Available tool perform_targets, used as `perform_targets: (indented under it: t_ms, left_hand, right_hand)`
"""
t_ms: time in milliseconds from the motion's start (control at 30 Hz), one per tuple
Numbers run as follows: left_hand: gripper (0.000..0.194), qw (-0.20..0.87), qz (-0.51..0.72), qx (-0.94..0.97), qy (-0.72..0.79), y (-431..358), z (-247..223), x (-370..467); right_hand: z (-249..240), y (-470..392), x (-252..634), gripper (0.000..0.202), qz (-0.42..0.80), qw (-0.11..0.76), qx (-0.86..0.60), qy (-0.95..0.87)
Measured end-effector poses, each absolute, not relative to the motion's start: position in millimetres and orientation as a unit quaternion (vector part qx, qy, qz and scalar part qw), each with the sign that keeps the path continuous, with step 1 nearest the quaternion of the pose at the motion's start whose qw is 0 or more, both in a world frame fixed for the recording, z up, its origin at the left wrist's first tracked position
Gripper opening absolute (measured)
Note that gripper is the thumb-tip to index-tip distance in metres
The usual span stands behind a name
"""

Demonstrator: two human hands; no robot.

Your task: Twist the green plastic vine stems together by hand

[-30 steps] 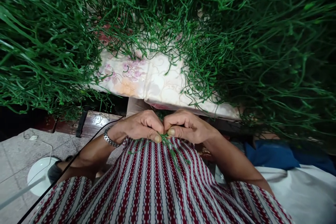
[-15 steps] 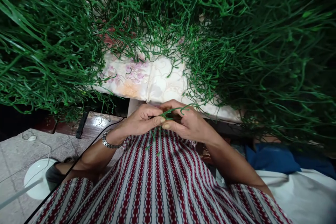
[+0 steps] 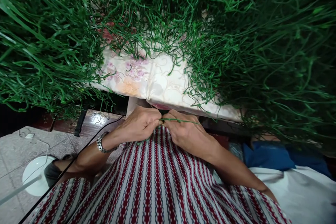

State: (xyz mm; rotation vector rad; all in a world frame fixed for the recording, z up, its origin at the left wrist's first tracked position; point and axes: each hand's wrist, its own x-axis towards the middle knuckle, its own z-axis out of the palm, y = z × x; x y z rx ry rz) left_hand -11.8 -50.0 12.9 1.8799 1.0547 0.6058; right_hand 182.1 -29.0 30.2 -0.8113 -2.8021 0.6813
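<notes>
My left hand (image 3: 143, 124) and my right hand (image 3: 183, 129) meet knuckle to knuckle just short of the table edge, above my striped clothing. Both are closed around a thin green plant stem (image 3: 180, 120), part of which lies across the back of my right fingers. A bit more green stem (image 3: 143, 141) shows below my left hand. What is pinched between the fingertips is mostly hidden. A large mass of similar curly green stems (image 3: 225, 59) lies beyond on the table.
A flowered tablecloth (image 3: 162, 73) covers the table, with more green stems (image 3: 47, 49) heaped at the left. A black cable (image 3: 86, 150) runs past my left arm. On the floor stands a white round base (image 3: 36, 182). White cloth (image 3: 294, 189) and blue cloth (image 3: 270, 155) lie at the right.
My hands have turned their knuckles upward and drawn the stem tighter between them. The loose ends that stuck out above and hung below now show less.
</notes>
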Motion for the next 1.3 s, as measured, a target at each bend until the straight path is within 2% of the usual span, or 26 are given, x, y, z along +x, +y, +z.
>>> perform_targets:
  t_ms: [133, 233, 367, 467, 533, 567, 733, 967, 1300]
  left_hand:
    - [0.038, 0.537, 0.240, 0.770, 0.248, -51, 16, -16]
    - [0.043, 0.611, 0.249, 0.728, 0.186, -48, 16, -16]
    - [0.053, 0.667, 0.272, 0.659, 0.216, -49, 15, -13]
    - [0.051, 0.728, 0.303, 0.571, 0.230, -54, 11, -16]
    - [0.043, 0.740, 0.359, 0.502, 0.268, -54, 9, -18]
    - [0.039, 0.725, 0.395, 0.473, 0.307, -53, 7, -19]
    - [0.029, 0.629, 0.473, 0.397, 0.472, -41, 3, -14]
    - [0.027, 0.610, 0.510, 0.340, 0.502, -44, -3, -3]
    - [0.022, 0.641, 0.512, 0.335, 0.463, -50, -4, -4]
  right_hand:
    - [35, -18, 184, 0.021, 0.382, 0.099, -0.116, -0.912]
    - [28, -9, 180, 0.032, 0.518, 0.154, -0.019, -0.841]
    - [12, -9, 174, 0.034, 0.614, 0.189, -0.030, -0.766]
    - [5, -13, 177, 0.031, 0.679, 0.306, -0.092, -0.661]
    - [6, -12, 180, 0.029, 0.674, 0.402, -0.143, -0.604]
    - [8, -11, 182, 0.027, 0.654, 0.417, -0.162, -0.610]
    - [20, -5, 179, 0.019, 0.556, 0.313, -0.266, -0.723]
    - [15, -13, 165, 0.018, 0.494, 0.297, -0.381, -0.723]
    - [3, -22, 151, 0.022, 0.517, 0.335, -0.349, -0.706]
